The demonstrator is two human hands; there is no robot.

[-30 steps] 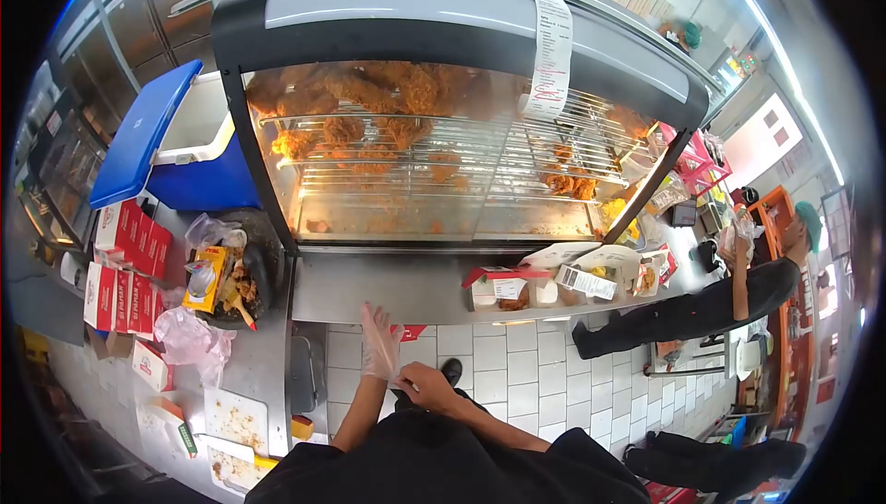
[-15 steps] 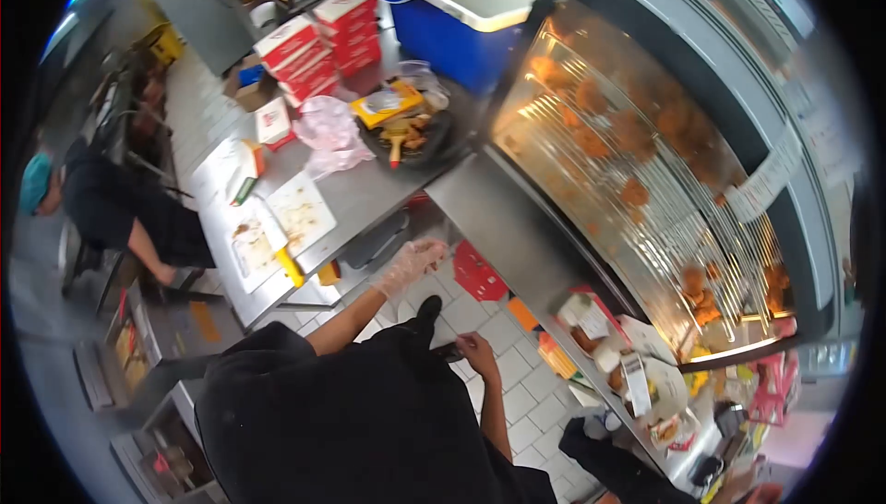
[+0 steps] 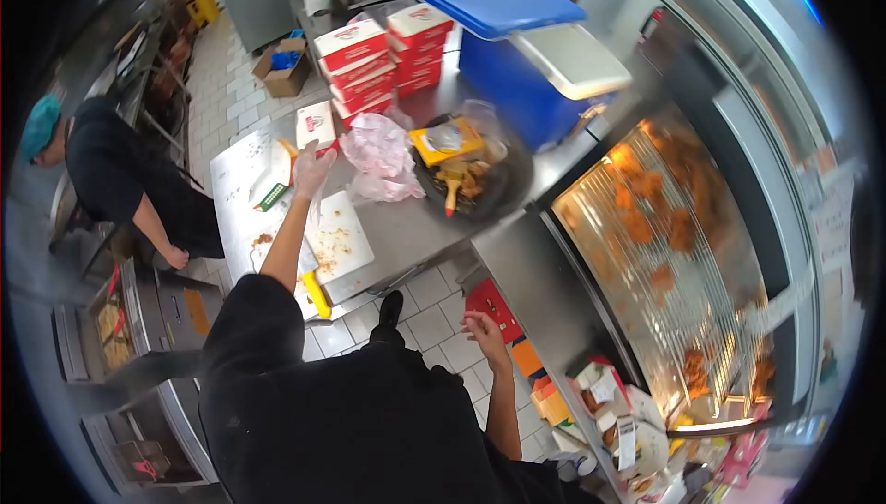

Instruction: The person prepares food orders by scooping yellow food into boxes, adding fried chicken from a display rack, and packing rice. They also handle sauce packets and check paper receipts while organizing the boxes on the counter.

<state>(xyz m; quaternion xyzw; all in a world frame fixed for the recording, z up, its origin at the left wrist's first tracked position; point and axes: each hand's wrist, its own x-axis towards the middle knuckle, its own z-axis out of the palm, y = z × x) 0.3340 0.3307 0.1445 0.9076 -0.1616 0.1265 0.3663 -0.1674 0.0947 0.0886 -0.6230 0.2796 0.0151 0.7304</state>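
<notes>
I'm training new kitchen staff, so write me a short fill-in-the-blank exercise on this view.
The hand in the clear glove is the person's ____ one. The knife has a ____ handle. The stacked boxes are white and ____. The crumpled plastic bag between the stacked boxes and the black pan is ____.

Missing words: left; yellow; red; pink.

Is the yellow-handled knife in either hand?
No, the yellow-handled knife lies by the white cutting board, apart from both the left hand and the right hand.
</notes>
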